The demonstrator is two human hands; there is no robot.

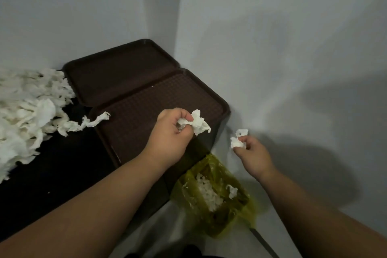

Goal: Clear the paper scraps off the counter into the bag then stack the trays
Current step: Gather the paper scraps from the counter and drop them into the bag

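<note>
Two dark brown trays lie side by side on the black counter: the near tray (134,115) and the far tray (113,75). My left hand (169,134) hovers over the near tray's right end and grips a crumpled white paper scrap (199,124). My right hand (251,153) is past the counter's edge, above the bag, and pinches a smaller paper scrap (237,140). A yellow-green plastic bag (247,211) stands open on the floor below, with white scraps (209,192) inside. A big heap of torn paper (25,111) covers the counter's left side; one strip (92,121) reaches onto the near tray.
The black counter (62,174) ends beside the bag. A pale wall (272,48) rises behind the trays and to the right, forming a corner at the far tray. A dark thin object (263,241) lies on the floor near the bag.
</note>
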